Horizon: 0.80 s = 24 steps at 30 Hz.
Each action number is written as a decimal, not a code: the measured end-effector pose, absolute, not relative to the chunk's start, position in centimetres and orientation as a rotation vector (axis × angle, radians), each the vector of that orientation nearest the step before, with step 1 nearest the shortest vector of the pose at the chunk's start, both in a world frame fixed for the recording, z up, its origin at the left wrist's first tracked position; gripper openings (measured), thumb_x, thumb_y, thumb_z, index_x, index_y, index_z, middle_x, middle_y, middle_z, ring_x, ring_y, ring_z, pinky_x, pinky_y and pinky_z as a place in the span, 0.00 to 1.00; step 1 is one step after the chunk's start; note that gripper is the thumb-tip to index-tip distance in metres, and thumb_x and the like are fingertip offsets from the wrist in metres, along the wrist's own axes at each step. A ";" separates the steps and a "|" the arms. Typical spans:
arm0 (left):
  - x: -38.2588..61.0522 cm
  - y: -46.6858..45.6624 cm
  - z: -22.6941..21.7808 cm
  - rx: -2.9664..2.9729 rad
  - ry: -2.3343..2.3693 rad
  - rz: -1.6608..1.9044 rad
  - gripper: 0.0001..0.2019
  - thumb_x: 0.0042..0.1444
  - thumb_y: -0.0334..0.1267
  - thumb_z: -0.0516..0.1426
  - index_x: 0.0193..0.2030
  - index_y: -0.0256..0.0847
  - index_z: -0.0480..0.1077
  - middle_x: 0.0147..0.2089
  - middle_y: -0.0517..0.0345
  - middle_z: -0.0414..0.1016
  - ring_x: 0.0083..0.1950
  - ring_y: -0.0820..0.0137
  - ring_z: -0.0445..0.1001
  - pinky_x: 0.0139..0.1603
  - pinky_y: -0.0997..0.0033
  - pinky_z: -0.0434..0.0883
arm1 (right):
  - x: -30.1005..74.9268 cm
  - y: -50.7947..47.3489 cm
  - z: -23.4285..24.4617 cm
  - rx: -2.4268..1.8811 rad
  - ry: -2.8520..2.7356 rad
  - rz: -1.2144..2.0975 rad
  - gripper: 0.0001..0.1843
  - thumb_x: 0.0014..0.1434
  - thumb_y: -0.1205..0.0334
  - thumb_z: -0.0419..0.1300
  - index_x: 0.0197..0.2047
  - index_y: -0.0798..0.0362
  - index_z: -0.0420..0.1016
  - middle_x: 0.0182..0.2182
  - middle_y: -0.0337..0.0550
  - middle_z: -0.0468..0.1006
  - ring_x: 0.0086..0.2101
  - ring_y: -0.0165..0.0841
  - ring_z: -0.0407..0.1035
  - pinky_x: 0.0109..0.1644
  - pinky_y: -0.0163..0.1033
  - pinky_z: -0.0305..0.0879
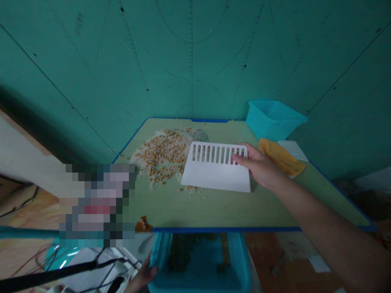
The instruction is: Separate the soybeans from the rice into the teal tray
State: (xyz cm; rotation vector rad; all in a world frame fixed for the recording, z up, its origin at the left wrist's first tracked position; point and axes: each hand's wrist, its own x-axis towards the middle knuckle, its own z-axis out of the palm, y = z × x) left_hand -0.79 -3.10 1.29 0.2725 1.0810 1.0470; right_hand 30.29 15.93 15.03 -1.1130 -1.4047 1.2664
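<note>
My right hand (258, 165) is closed on the right end of a white slotted plastic scraper (216, 175), with a finger over its slots. The scraper is held over the table, beside and partly in front of a pile of yellow beans mixed with pale grains (166, 150). A few loose beans and grains lie just below its lower edge. At the bottom of the view, my left hand (146, 274) grips the left side of a blue plastic tub (246, 262) below the table's front edge. Dark matter and a strip of yellowish beans show inside the tub.
The green table (220, 211) has a blue rim. At its back right stands a turquoise bin (271, 122); an orange cloth (282, 156) lies on white paper (295, 149). Brown scraps (143, 222) sit by the front left edge. Cables and a pixelated patch are at left.
</note>
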 end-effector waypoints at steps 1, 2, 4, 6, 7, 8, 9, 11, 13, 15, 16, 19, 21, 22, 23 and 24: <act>-1.3 -2.9 0.3 0.286 1.092 1.035 0.22 0.43 0.46 0.60 0.49 0.52 0.71 0.52 0.67 0.74 0.66 0.58 0.39 0.62 0.59 0.52 | 30.3 15.9 15.0 -1.110 -1.407 1.270 0.11 0.49 0.58 0.61 0.35 0.49 0.64 0.27 0.35 0.68 0.29 0.30 0.63 0.33 0.36 0.56; -1.9 -2.6 -0.8 0.314 1.109 1.020 0.25 0.39 0.48 0.62 0.48 0.52 0.72 0.52 0.67 0.75 0.66 0.57 0.37 0.63 0.58 0.50 | 30.2 15.9 15.1 -1.107 -1.408 1.272 0.11 0.50 0.58 0.61 0.35 0.49 0.64 0.27 0.35 0.69 0.29 0.30 0.63 0.33 0.36 0.56; -3.1 -1.9 -2.7 0.368 1.166 0.933 0.32 0.22 0.48 0.68 0.43 0.51 0.75 0.47 0.65 0.78 0.65 0.52 0.34 0.64 0.53 0.46 | 30.2 15.8 15.1 -1.103 -1.408 1.276 0.11 0.50 0.57 0.61 0.35 0.49 0.64 0.28 0.35 0.69 0.29 0.30 0.63 0.33 0.36 0.56; -4.3 -1.3 -4.0 0.403 1.182 0.899 0.32 0.23 0.45 0.69 0.43 0.50 0.75 0.45 0.61 0.79 0.65 0.51 0.35 0.64 0.51 0.45 | 30.1 15.7 15.2 -1.103 -1.396 1.285 0.12 0.49 0.57 0.61 0.35 0.49 0.64 0.27 0.34 0.68 0.29 0.30 0.63 0.33 0.36 0.56; -4.8 -1.1 -4.3 0.410 1.183 0.890 0.30 0.24 0.43 0.69 0.42 0.49 0.75 0.44 0.60 0.80 0.65 0.51 0.36 0.64 0.50 0.45 | 30.0 15.7 15.2 -1.101 -1.391 1.291 0.12 0.49 0.57 0.61 0.35 0.49 0.64 0.27 0.34 0.68 0.29 0.30 0.63 0.33 0.36 0.56; -5.1 -1.0 -4.5 0.412 1.180 0.888 0.29 0.26 0.42 0.69 0.42 0.49 0.75 0.43 0.60 0.80 0.65 0.52 0.36 0.64 0.49 0.44 | 30.0 15.7 15.2 -1.099 -1.389 1.297 0.12 0.49 0.57 0.62 0.35 0.49 0.64 0.27 0.34 0.68 0.29 0.30 0.63 0.33 0.36 0.56; -5.3 -1.0 -4.5 0.411 1.175 0.887 0.28 0.26 0.41 0.69 0.41 0.49 0.75 0.41 0.60 0.81 0.65 0.52 0.36 0.64 0.49 0.44 | 30.0 15.7 15.2 -1.100 -1.390 1.302 0.12 0.49 0.57 0.62 0.35 0.49 0.64 0.27 0.35 0.68 0.29 0.30 0.63 0.33 0.36 0.56; -5.4 -1.1 -4.3 0.412 1.167 0.895 0.28 0.27 0.40 0.69 0.42 0.50 0.75 0.39 0.61 0.82 0.65 0.53 0.35 0.64 0.49 0.42 | 29.9 15.7 15.2 -1.104 -1.389 1.312 0.12 0.49 0.56 0.62 0.35 0.49 0.64 0.27 0.35 0.68 0.29 0.30 0.63 0.33 0.36 0.56; -5.2 -1.3 -4.2 0.410 1.153 0.904 0.29 0.27 0.40 0.69 0.44 0.48 0.74 0.40 0.60 0.82 0.65 0.53 0.35 0.64 0.50 0.42 | 29.9 15.7 15.1 -1.105 -1.383 1.321 0.12 0.49 0.57 0.62 0.35 0.49 0.64 0.27 0.35 0.68 0.29 0.30 0.63 0.34 0.36 0.56; -5.0 -1.4 -4.0 0.408 1.137 0.911 0.31 0.28 0.41 0.69 0.46 0.48 0.73 0.41 0.59 0.81 0.65 0.54 0.36 0.64 0.51 0.43 | 29.9 15.7 15.1 -1.093 -1.383 1.324 0.11 0.49 0.57 0.61 0.35 0.50 0.64 0.27 0.35 0.68 0.29 0.30 0.63 0.34 0.36 0.56; -4.9 -1.4 -4.0 0.407 1.130 0.912 0.31 0.29 0.42 0.68 0.47 0.48 0.73 0.41 0.59 0.81 0.65 0.54 0.37 0.64 0.51 0.43 | 29.9 15.7 15.0 -1.089 -1.384 1.320 0.11 0.49 0.57 0.61 0.34 0.50 0.65 0.27 0.35 0.68 0.29 0.29 0.63 0.34 0.36 0.56; -4.7 -1.2 -3.8 0.403 1.111 0.911 0.33 0.29 0.41 0.68 0.49 0.49 0.71 0.42 0.59 0.81 0.65 0.53 0.41 0.64 0.50 0.43 | 30.0 15.8 14.8 -1.093 -1.381 1.302 0.11 0.50 0.57 0.61 0.35 0.49 0.64 0.28 0.35 0.69 0.29 0.30 0.63 0.34 0.36 0.56; -4.3 -1.2 -3.5 0.383 1.080 0.890 0.36 0.28 0.40 0.69 0.51 0.48 0.69 0.42 0.57 0.80 0.64 0.50 0.45 0.63 0.48 0.46 | 29.9 15.9 14.6 -1.098 -1.373 1.297 0.12 0.50 0.57 0.61 0.36 0.49 0.64 0.28 0.35 0.70 0.30 0.30 0.64 0.35 0.36 0.57; -4.1 -1.3 -3.3 0.369 1.058 0.877 0.37 0.28 0.41 0.69 0.53 0.47 0.68 0.43 0.56 0.80 0.64 0.48 0.48 0.62 0.47 0.49 | 29.9 16.0 14.5 -1.097 -1.370 1.299 0.12 0.50 0.57 0.61 0.36 0.49 0.64 0.29 0.35 0.70 0.30 0.30 0.64 0.35 0.36 0.57; -3.8 -1.5 -3.0 0.349 1.032 0.867 0.37 0.30 0.42 0.68 0.54 0.47 0.67 0.45 0.56 0.79 0.63 0.48 0.50 0.62 0.47 0.51 | 29.8 16.1 14.4 -1.094 -1.366 1.302 0.12 0.49 0.57 0.61 0.37 0.49 0.64 0.29 0.35 0.70 0.30 0.30 0.64 0.35 0.36 0.57; -3.4 -1.7 -2.8 0.321 1.003 0.859 0.36 0.32 0.45 0.67 0.54 0.47 0.67 0.46 0.55 0.78 0.62 0.47 0.52 0.61 0.46 0.53 | 29.7 16.2 14.3 -1.091 -1.362 1.308 0.12 0.49 0.57 0.61 0.37 0.49 0.64 0.29 0.35 0.70 0.30 0.30 0.64 0.35 0.36 0.57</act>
